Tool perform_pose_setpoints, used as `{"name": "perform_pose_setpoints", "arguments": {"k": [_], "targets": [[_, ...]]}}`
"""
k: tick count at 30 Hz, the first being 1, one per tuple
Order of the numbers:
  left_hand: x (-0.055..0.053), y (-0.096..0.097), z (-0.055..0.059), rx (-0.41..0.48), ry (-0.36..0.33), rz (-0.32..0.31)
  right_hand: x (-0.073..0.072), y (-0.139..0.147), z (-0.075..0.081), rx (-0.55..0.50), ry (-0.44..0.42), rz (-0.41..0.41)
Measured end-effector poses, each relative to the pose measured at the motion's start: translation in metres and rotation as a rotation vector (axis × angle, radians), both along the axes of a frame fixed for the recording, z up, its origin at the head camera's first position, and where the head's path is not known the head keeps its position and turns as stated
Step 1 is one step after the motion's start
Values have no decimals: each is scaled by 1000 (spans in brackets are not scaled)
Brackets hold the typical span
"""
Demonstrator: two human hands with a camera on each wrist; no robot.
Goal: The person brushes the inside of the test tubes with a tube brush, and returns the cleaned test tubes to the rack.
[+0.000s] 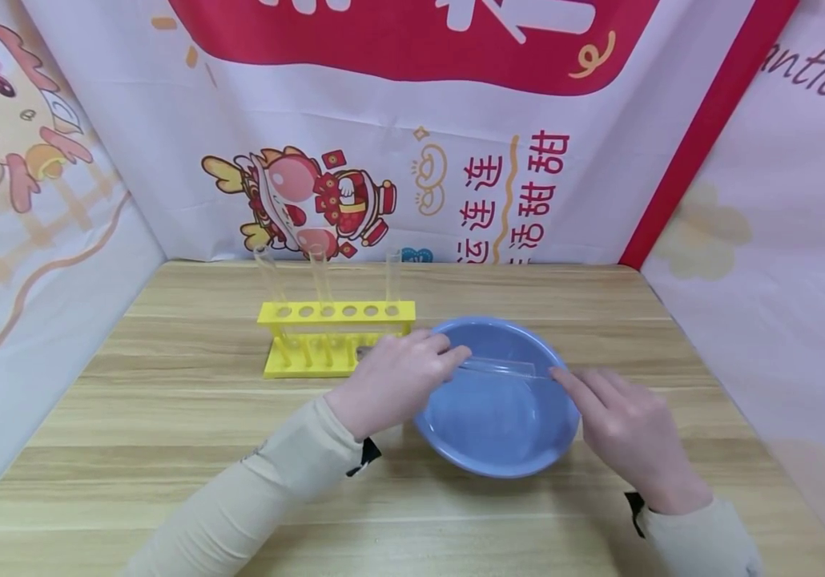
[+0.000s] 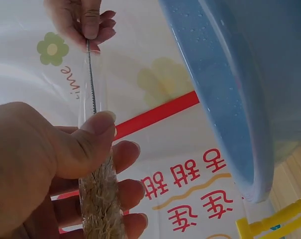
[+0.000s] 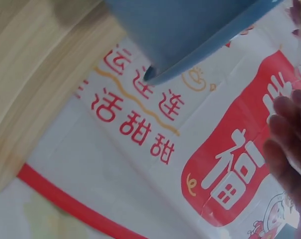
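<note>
My left hand [image 1: 398, 373] grips a clear test tube [image 1: 502, 367] over the blue basin [image 1: 488, 473], with the tube's mouth pointing right. Inside the tube, in the left wrist view, sits a test tube brush [image 2: 101, 206] with brownish bristles, partly hidden by the thumb and fingers [image 2: 130, 191]. Its twisted wire handle [image 2: 92, 79] runs out of the mouth to my right hand [image 1: 625, 425], whose thumb and fingertips pinch its end. Only part of the right hand [image 3: 289, 139] shows at the edge of the right wrist view.
Left of the basin, a yellow test tube rack [image 1: 336, 312] holds three upright clear tubes, such as the middle tube [image 1: 320, 276]. Beneath them is a wooden table [image 1: 189, 425]. Printed cloth [image 1: 355, 104] hangs behind and at both sides. Droplets cling to the basin's inner wall.
</note>
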State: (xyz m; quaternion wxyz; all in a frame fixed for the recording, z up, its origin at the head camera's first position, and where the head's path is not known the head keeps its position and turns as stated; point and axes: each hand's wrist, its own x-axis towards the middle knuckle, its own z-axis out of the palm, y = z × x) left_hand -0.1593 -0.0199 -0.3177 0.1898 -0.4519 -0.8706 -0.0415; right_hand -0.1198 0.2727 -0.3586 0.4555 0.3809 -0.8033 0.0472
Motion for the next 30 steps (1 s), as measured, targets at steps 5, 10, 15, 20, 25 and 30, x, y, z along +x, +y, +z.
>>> {"name": "perform_pose_setpoints", "arguments": {"k": [5,10,15,20,25,30], "targets": [[-1,-1,-1,13,-1,-32,-3,1,0,46,141,27],[-1,-2,-1,9,20,-45,-6,6,-5,65,99,20],[-1,-3,0,8,34,-40,-10,10,-7,34,44,14],[-3,-6,2,2,27,-35,-13,13,-5,-13,-16,41],[-6,-10,2,11,-3,-19,-16,18,-6,-59,-68,52],[-9,-14,1,38,11,-29,-15,25,-8,-77,-128,36]]}}
